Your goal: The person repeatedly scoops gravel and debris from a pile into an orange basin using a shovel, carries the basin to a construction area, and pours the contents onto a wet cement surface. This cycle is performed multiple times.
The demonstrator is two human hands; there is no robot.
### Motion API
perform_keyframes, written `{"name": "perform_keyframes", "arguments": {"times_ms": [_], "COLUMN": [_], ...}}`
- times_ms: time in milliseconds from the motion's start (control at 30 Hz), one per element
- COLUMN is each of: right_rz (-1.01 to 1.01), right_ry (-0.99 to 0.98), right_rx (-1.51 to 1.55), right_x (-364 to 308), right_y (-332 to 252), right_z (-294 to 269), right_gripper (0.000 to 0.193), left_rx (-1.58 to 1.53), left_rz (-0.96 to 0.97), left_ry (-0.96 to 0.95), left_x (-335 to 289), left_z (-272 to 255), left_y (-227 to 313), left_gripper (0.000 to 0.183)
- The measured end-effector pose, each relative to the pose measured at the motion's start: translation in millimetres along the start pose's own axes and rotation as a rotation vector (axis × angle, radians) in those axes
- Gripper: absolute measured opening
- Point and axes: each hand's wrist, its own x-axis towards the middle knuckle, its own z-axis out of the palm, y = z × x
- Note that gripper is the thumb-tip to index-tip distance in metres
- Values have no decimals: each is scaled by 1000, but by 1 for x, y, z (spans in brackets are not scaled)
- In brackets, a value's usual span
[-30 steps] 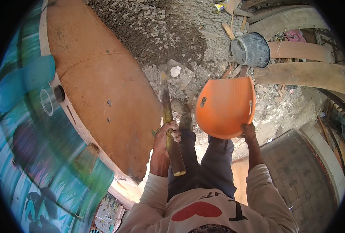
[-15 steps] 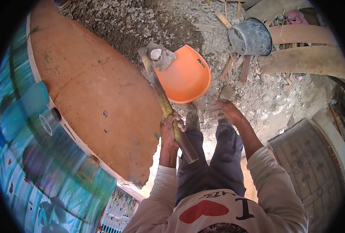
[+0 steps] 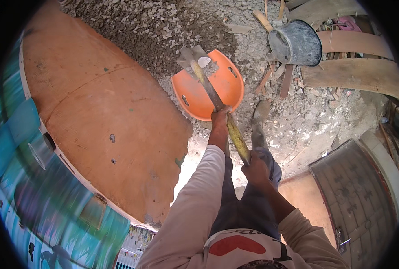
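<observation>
My left hand (image 3: 220, 115) is wrapped round the middle of a hoe's worn yellow-and-dark handle. Closer to my body, my right hand (image 3: 255, 169) grips the rear end of that handle. The grey, dirty blade of the hoe (image 3: 194, 74) is over the far left part of an orange plastic scoop pan (image 3: 229, 92), which has slot handholds in its sides. A pale stone (image 3: 204, 62) shows at the blade. Whether the blade touches the pan I cannot tell. The pan lies on gravel just ahead of my feet.
Wet, dark gravel (image 3: 163, 31) spreads beyond the pan. A dirty black bucket (image 3: 295, 43) lies tilted at the far right, beside curved-looking boards (image 3: 352, 74) and wood scraps. Along the left runs an orange-brown wall (image 3: 105, 112). A metal-patterned panel (image 3: 354, 184) is at the right.
My right hand, open and empty before, now grips the handle's rear end. My left hand has moved forward and right. The hoe's blade has swung from beside the pan to over it.
</observation>
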Motion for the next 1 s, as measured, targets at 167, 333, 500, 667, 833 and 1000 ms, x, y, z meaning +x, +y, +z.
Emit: {"name": "perform_keyframes", "arguments": {"times_ms": [167, 333, 500, 667, 833, 1000], "right_rz": [44, -27, -6, 6, 110, 52], "right_ry": [-58, -41, -130, -215, -457, -462], "right_rx": [56, 77, 74, 72, 122, 49], "right_x": [-9, -38, -43, -36, -30, -23], "right_y": [74, 113, 91, 91, 92, 100], "right_z": [67, 87, 60, 60, 65, 74], "right_gripper": [38, 47, 48, 47, 47, 47], "left_rx": [194, 154, 109, 1290, 1473, 996], "left_rz": [-53, -104, -77, 754, 828, 388], "left_ry": [17, 27, 50, 496, 127, 249], "left_x": [48, 25, 41, 54, 117, 257], "left_z": [-35, -41, -60, -32, 22, 19], "left_y": [-16, -48, -57, -40, 1, -14], "left_gripper": [7, 3, 12, 53, 56, 44]}}
